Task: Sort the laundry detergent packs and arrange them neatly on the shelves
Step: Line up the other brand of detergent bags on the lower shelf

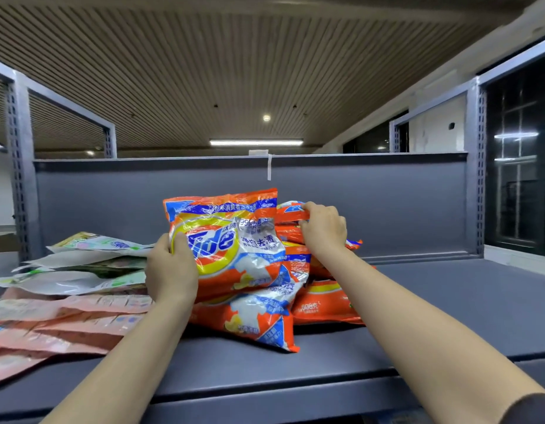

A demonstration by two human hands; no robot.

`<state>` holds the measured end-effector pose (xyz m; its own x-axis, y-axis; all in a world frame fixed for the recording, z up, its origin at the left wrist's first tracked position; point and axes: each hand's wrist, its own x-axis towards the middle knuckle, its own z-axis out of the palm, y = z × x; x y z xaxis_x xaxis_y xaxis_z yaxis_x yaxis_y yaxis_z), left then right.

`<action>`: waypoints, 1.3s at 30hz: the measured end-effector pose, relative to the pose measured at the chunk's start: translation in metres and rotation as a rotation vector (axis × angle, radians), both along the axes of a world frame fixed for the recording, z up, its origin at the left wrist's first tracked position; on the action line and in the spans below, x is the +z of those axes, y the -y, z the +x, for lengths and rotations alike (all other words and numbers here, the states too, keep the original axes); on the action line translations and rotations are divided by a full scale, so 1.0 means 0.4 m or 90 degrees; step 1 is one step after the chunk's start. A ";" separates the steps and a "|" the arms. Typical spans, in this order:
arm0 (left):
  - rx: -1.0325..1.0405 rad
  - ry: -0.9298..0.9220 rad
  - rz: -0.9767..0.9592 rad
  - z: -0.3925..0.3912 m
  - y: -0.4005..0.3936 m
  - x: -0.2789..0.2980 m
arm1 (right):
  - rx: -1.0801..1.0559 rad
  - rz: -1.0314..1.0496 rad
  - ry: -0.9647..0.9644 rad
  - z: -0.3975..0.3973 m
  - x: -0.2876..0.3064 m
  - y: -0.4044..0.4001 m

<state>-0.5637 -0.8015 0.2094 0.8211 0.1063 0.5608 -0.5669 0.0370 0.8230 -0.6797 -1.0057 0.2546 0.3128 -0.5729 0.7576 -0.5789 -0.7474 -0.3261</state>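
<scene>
On the grey shelf [418,347], the left hand [170,270] grips the front orange detergent pack [234,246] upright by its edge. The glossy, crinkled bag could slide down the heap. Behind, the right hand [323,228] pinches the top seam of a rear orange pack [291,209]; a tug may topple the pile.

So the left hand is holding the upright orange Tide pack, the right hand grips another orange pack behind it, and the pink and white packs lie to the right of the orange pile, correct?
Not quite. The head view shows the pink packs and white packs lying left of the orange pile, not right. The rest holds: the left hand holds the upright orange Tide pack, and the right hand has its grip on another orange pack behind it.
</scene>
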 end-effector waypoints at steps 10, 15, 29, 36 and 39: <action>0.069 -0.029 0.015 -0.010 0.009 0.005 | 0.084 -0.097 0.078 -0.030 -0.020 -0.012; 0.046 -0.032 0.011 -0.026 0.002 0.003 | 0.141 0.025 0.010 -0.051 -0.026 0.002; 0.067 -0.032 0.012 -0.018 -0.002 -0.003 | 0.182 -0.119 0.153 -0.073 -0.052 -0.040; 0.093 -0.023 -0.009 -0.026 -0.002 -0.011 | 0.180 0.076 0.346 -0.214 -0.132 -0.042; 0.052 -0.067 -0.042 -0.020 -0.003 -0.016 | 0.156 0.331 0.482 -0.230 -0.126 -0.033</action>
